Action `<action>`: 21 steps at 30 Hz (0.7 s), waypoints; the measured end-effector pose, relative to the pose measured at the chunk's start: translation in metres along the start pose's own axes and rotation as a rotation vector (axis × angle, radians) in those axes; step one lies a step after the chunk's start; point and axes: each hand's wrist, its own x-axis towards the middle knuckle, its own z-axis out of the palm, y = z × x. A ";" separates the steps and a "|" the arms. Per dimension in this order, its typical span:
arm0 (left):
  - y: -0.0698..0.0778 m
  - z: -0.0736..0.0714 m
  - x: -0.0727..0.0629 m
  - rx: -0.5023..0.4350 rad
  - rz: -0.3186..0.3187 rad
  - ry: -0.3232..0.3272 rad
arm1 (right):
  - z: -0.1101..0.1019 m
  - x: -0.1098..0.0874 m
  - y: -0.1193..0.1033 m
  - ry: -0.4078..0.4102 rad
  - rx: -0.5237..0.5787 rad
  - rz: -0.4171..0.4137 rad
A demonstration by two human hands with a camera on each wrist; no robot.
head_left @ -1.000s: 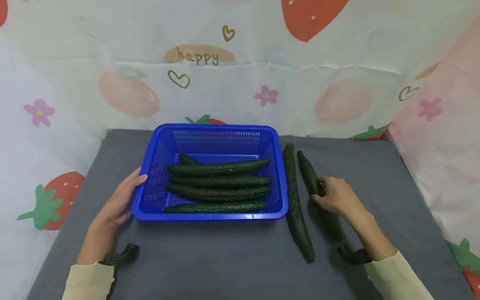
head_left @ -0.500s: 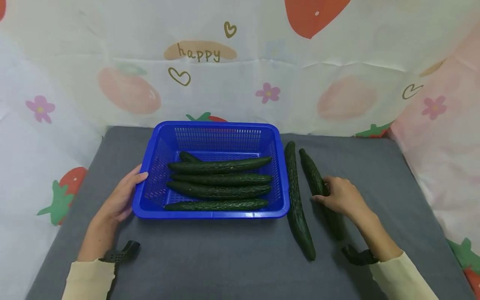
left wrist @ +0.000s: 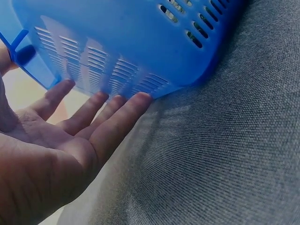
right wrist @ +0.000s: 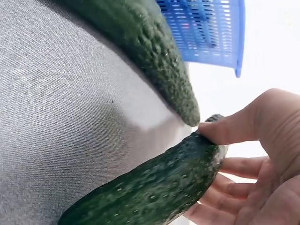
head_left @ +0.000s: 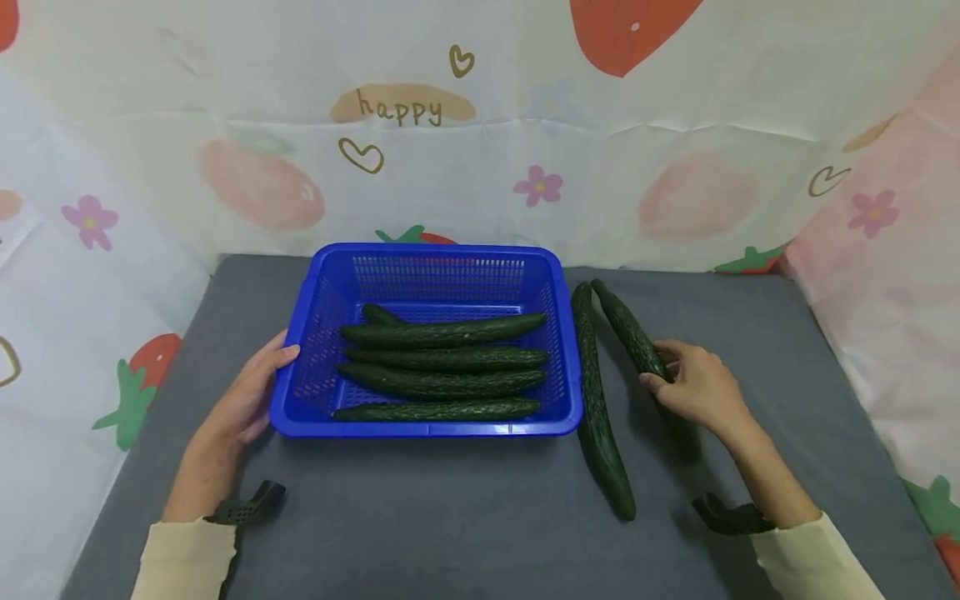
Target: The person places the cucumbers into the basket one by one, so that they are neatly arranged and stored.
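In the head view a blue plastic basket [head_left: 425, 429] holds several dark green cucumbers [head_left: 442, 383], most of them lying crosswise. My left hand [head_left: 251, 390] grips its left side, thumb over the rim; in the left wrist view the fingertips [left wrist: 140, 97] rest against the slotted outer wall. To the right, my right hand [head_left: 697, 387] holds a cucumber [head_left: 630, 329] between thumb and fingers around its middle. Its shadow falls on the cloth beside it. Another cucumber [head_left: 600, 417] lies lengthwise between this hand and the basket, close along the basket's right side.
A grey cloth [head_left: 450, 525] covers the table. Behind it hangs a white printed curtain [head_left: 480, 167] with fruit and flowers, continuing at both sides. Dark straps [head_left: 731, 517] with wrist cameras sit on both wrists.
My right hand has raised the cucumber it holds and moved it slightly away from me. The left hand stays on the basket. The view has shifted a little.
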 end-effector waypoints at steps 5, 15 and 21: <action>-0.002 0.000 0.002 0.008 -0.007 0.002 | -0.005 -0.002 -0.003 0.007 0.009 0.035; -0.006 0.003 0.004 -0.019 -0.002 -0.013 | -0.022 -0.004 -0.014 0.078 -0.021 -0.068; -0.008 0.002 0.005 0.002 0.010 -0.045 | -0.032 -0.003 -0.024 0.130 -0.035 -0.134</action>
